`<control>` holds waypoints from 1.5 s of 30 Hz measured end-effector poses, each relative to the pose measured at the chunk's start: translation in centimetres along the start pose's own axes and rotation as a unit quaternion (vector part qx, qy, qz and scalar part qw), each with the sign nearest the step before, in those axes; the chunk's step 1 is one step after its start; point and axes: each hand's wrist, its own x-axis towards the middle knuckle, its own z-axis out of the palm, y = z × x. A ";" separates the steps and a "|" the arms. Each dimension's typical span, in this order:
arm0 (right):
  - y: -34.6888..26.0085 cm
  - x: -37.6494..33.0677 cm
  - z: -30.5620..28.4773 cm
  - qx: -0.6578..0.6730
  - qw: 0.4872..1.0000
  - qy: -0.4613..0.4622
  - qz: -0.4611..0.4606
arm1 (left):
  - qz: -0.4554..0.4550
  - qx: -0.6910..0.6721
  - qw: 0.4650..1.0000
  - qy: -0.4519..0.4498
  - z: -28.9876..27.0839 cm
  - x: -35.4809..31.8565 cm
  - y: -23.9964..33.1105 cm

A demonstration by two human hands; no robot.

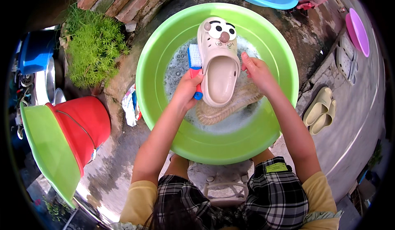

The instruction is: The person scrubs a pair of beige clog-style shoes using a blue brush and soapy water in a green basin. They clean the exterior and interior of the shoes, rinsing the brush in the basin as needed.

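Between the left hand (187,88) and right hand (257,69), beige clog with cartoon eyes (220,82), toe pointing away; left closed round red-and-blue scrub brush (194,73), at clog's left edge; right has fingers curled just beside clog's right edge, can't tell if gripping; tan ribbed shoe sole (218,115) below, between hands, in suds (175,69); green basin (146,57) walls outside each hand, some room either side, far rim beyond toe

Beige clog (221,82) with a cartoon face above a green basin (222,152)
The left hand (186,90) grips a brush (195,57) beside the clog; the right hand (260,74) is near its other edge, grip unclear. A second shoe (212,116) lies tread up in suds (174,67).
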 end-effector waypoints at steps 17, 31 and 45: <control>-0.4 -3.6 3.0 0.553 0.811 -0.144 0.125 | 0.040 0.080 0.990 0.106 3.2 -0.2 -1.8; -2.4 -4.0 2.0 0.532 0.826 -0.144 0.123 | 0.016 0.065 0.994 0.081 4.2 -1.5 -0.3; -1.4 -3.1 2.4 0.508 0.843 -0.130 0.126 | -0.076 0.021 0.997 0.003 2.7 -1.0 1.7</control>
